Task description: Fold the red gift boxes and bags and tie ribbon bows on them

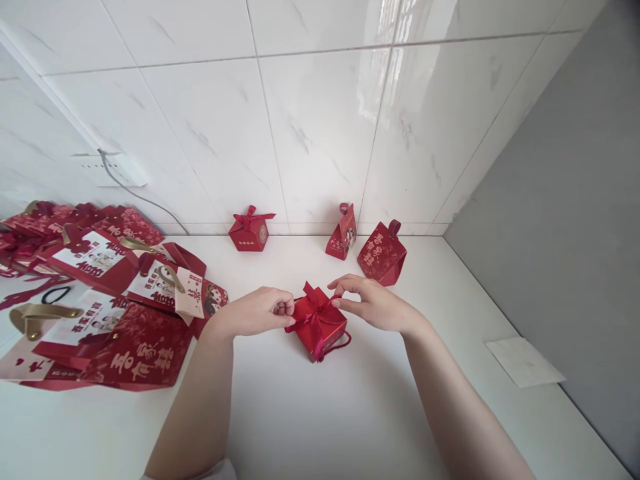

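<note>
A shiny red gift box [331,329] sits on the white table in front of me, topped by a red ribbon bow [315,313]. A twisted red cord handle [344,345] sticks out at its lower right. At the box's left side my left hand [263,311] is closed, thumb and fingers pinching an end of the ribbon. My right hand [373,303] is on the opposite side, its thumb and forefinger curled about the ribbon at the upper right of the bow. The fingertips partly cover the ribbon there.
Flattened red gift bags [145,350] lie heaped on the left, near a black ring [56,295]. Along the tiled wall stand a bow-tied box [250,237], a triangular box [342,237] and a looped red box [383,257]. A white paper [524,361] lies right.
</note>
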`<state>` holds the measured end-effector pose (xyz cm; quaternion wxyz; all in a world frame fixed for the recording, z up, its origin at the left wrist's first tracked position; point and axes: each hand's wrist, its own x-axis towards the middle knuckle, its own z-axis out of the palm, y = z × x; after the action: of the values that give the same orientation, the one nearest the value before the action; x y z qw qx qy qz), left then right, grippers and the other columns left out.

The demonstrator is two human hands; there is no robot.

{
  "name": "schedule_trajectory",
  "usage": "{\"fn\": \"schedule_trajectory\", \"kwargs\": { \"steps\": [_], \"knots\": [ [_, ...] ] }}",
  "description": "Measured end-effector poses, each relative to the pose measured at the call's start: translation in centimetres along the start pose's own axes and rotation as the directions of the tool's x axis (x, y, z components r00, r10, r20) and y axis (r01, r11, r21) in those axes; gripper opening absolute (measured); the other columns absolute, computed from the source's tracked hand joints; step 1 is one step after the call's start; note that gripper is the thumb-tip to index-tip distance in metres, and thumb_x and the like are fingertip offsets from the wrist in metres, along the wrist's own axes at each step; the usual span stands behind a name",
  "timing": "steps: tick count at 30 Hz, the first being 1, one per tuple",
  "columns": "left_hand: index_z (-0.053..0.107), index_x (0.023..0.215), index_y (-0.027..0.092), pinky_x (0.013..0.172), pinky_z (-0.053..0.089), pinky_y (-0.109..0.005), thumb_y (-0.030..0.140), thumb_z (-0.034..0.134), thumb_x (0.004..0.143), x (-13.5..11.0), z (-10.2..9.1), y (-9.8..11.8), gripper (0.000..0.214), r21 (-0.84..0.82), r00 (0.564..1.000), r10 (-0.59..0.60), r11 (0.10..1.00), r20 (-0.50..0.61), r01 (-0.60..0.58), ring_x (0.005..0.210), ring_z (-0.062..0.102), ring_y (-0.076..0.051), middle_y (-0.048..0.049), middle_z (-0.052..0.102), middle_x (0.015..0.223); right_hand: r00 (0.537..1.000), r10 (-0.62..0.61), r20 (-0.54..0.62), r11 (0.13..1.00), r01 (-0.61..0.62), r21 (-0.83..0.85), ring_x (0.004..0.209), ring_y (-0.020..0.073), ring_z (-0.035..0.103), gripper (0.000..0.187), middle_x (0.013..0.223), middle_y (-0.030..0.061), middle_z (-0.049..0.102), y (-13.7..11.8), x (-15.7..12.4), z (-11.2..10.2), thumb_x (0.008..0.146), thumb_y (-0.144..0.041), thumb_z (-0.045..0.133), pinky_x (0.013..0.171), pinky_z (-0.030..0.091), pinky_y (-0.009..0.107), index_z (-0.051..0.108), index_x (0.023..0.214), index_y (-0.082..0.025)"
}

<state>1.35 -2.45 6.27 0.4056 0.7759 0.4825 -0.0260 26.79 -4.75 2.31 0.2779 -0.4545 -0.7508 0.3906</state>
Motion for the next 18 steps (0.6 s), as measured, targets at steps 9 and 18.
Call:
{"fn": "schedule_trajectory", "kwargs": {
  "steps": [9,18],
  "knots": [
    [0.048,0.066,0.019,0.05,0.029,-0.024,0.03,0.052,0.074,-0.2,-0.2,0.8,0.014,0.047,0.979,0.056,0.998,-0.196,-0.048,0.056,0.039,-0.011,0.0021,0.051,0.066,0.997,-0.014,0.074,0.982,0.0,0.189,0.101,0.0194,0.058,0.022,0.108,0.0025,0.063,-0.9,-0.2,-0.5,0.089,-0.041,0.052,0.09,0.044,0.034,0.064,0.085,-0.023],
    [0.055,0.097,0.022,0.07,0.043,-0.03,0.029,0.049,0.079,0.0,0.4,0.9,0.02,0.129,0.909,0.075,0.991,-0.411,-0.023,0.088,0.058,-0.02,-0.0044,0.061,0.104,0.962,0.132,0.239,0.99,-0.119,-0.07,0.056,0.0146,0.051,0.042,0.067,0.0012,0.061,0.0,-1.0,-0.8,0.088,-0.054,0.046,0.051,0.037,0.028,0.068,0.073,-0.021]
  ]
}}
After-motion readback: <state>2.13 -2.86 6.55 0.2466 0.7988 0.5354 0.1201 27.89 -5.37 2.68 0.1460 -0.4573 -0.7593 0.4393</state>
